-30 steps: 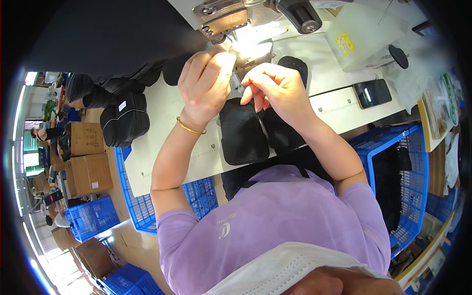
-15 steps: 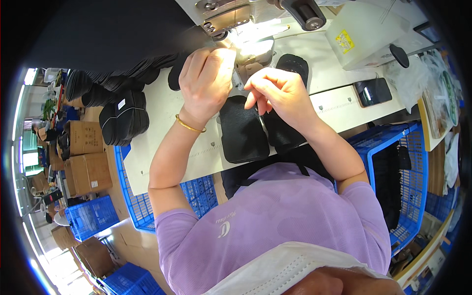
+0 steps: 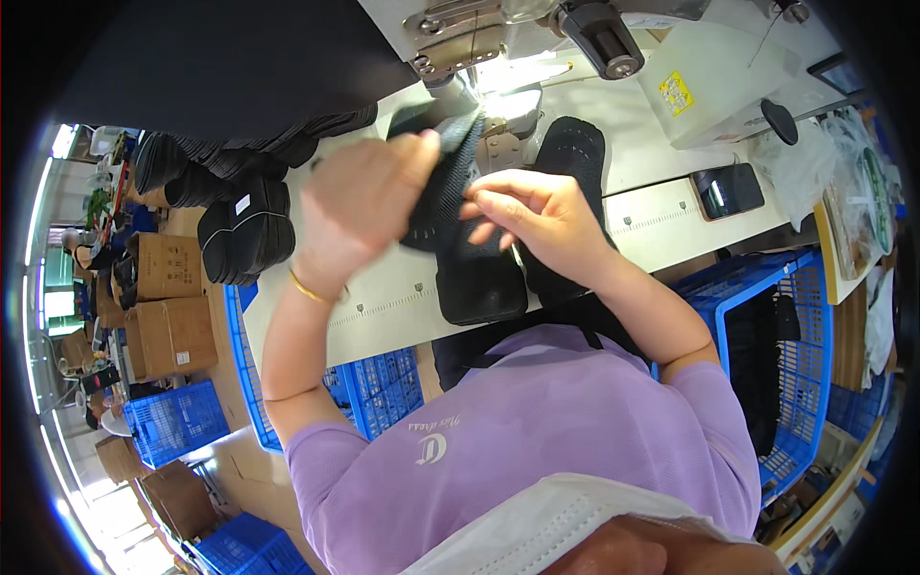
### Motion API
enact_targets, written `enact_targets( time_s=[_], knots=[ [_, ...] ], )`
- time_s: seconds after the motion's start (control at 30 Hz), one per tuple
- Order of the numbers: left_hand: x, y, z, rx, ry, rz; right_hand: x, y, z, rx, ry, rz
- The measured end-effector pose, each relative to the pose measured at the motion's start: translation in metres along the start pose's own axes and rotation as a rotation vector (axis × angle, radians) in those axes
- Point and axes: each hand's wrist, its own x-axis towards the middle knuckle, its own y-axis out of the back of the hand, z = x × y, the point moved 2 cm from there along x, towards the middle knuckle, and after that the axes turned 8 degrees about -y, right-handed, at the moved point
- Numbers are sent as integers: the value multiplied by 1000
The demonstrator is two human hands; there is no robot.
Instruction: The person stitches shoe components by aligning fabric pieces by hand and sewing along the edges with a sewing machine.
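My left hand [image 3: 359, 206], smeared by motion, grips a black mesh fabric piece [image 3: 452, 177] just in front of the sewing machine head [image 3: 455, 38]. The piece stands tilted, its mesh side partly lit by the lamp. Close to its right edge, my right hand [image 3: 546, 220] has thumb and forefinger pinched together; what they hold, if anything, is too small to make out. Below the hands lies a black, rounded fabric piece [image 3: 482, 287] at the table's front edge. A longer black piece [image 3: 572, 158] with pale stitch marks lies right of it, partly behind my right hand.
Bundled black pieces [image 3: 247, 230] and several loose stacks [image 3: 216, 163] sit on the white table [image 3: 383, 311] at left. A phone [image 3: 728, 190] lies at right, near a translucent container [image 3: 704, 81]. Blue crates [image 3: 805, 355] stand below the table; cardboard boxes [image 3: 172, 335] are at far left.
My left hand has drawn back from the machine, down and left, bringing the mesh piece into view. My right hand has shifted slightly down and stays pinched.
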Motion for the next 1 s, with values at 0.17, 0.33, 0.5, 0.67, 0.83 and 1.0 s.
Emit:
enact_targets(
  time_s=[0.17, 0.33, 0.5, 0.67, 0.83, 1.0],
  knots=[
    [16, -4, 27, -39, 175, 68, -2, -19, 4, 62, 88, -37],
    [24, -5, 47, -41, 256, 66, -11, -14, -2, 29, 82, 16],
    [27, -10, 64, 74, 212, 169, -18, -10, -6, 5, 98, 74],
    [34, -18, 57, 110, 223, 107, -4, -4, -2, 21, 157, 92],
    [36, -23, 47, 139, 245, 95, 9, -6, -4, 56, 188, 103],
    [41, -26, 38, 181, 294, 62, 20, -6, -5, 103, 187, 106]
  ],
)
